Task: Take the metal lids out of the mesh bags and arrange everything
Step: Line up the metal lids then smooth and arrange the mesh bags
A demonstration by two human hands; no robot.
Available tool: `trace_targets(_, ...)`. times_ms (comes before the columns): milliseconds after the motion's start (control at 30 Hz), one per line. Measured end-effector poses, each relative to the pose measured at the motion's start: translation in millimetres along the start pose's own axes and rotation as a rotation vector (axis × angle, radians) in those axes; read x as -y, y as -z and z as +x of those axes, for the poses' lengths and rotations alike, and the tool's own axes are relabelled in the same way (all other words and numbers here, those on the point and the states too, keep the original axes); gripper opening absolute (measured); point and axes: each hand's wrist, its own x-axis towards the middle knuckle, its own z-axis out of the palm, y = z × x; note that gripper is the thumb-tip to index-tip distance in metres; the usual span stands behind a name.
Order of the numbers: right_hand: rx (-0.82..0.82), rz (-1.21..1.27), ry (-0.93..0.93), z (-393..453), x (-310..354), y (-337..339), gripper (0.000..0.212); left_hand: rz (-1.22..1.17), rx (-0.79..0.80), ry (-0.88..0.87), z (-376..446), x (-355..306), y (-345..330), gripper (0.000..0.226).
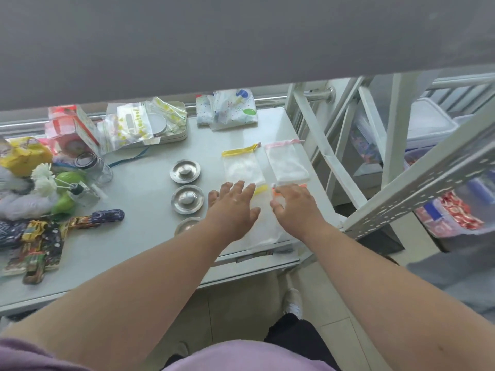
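Three round metal lids lie in a column on the grey table (139, 250): a far lid (185, 171), a middle lid (187, 199), and a near lid (186, 225) partly hidden by my left forearm. Two flat mesh bags lie to their right: one with a yellow drawstring (243, 167), one with a pink drawstring (288, 164). My left hand (232, 207) lies flat with fingers spread on a third mesh bag with a yellow edge (261, 189). My right hand (296, 206) presses on a fourth mesh bag with an orange edge (276, 195). The mesh bag under my hands (265, 231) reaches the table's front edge.
Clutter fills the table's left: a yellow packet (22, 155), a glass jar (92, 163), white flowers (44, 179), patterned wrappers (40, 242). A tray of plastic bags (146, 124) and folded cloth (227, 108) sit at the back. A metal rack (417, 183) with storage bins stands right.
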Motion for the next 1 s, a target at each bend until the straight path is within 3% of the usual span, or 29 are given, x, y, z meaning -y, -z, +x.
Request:
trace_targets(167, 0.066, 0.020, -0.036, -5, 16, -11, 0.043, 0.034, -0.007, 0.012, -9, 14, 2, 0.059)
trace_targets(400, 0.150, -0.069, 0.026, -9, 23, -21, 0.041, 0.059, 0.121, 0.018, -15, 23, -11, 0.070)
trace_targets(1000, 0.036, -0.004, 0.018, -18, 20, -26, 0.036, 0.114, 0.083, -0.049, -14, 21, -15, 0.079)
